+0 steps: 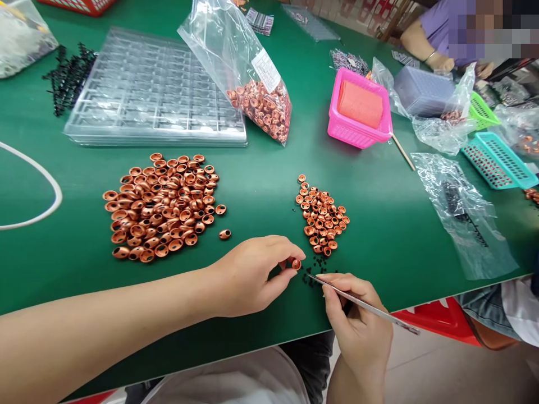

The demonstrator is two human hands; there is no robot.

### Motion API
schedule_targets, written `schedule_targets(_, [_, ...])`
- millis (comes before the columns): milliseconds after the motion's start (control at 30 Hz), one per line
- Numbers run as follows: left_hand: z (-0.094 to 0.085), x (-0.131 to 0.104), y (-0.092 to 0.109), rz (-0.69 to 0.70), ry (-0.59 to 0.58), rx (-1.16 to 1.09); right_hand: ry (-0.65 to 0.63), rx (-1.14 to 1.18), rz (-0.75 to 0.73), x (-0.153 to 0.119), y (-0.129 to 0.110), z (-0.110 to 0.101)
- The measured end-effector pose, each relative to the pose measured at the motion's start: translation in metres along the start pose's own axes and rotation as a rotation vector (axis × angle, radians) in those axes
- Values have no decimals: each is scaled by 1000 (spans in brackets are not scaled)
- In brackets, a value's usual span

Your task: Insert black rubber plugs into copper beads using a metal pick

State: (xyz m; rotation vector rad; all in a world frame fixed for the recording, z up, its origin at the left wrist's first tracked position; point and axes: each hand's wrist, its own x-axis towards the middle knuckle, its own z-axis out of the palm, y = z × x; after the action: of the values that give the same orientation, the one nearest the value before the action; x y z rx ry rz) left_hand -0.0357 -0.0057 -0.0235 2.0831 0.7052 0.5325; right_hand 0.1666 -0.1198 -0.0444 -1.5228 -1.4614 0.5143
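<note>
My left hand (256,275) pinches one small copper-coloured cup (296,264) between thumb and fingertips, its opening facing up toward me. My right hand (357,320) is closed around metal tweezers (366,304), whose tips point left at scattered tiny black pieces (311,278) on the green table (261,196). Just beyond those pieces lies a small pile of copper cups (322,219). A larger pile of copper parts (164,207) sits to the left, beyond my left forearm, with two loose ones at its right side.
Stacked clear trays (155,90) and a plastic bag of copper parts (265,106) lie at the back. A pink basket (360,109) holds an orange block. Plastic bags (458,213) and a teal basket (499,163) are at right. A person in purple (438,31) sits across the table.
</note>
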Motion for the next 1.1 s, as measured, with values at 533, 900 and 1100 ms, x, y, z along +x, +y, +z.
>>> schedule_targets(533, [2,1,-5,55,-8,-2,86,132,-52,-2,-2,2])
schedule_targets(900, [1,0,-5,93,-36,29,106,121,-88,-1,-6,19])
schedule_targets(1100, [1,1,-5,79,-41,34,104,26,-113,-1,-4,18])
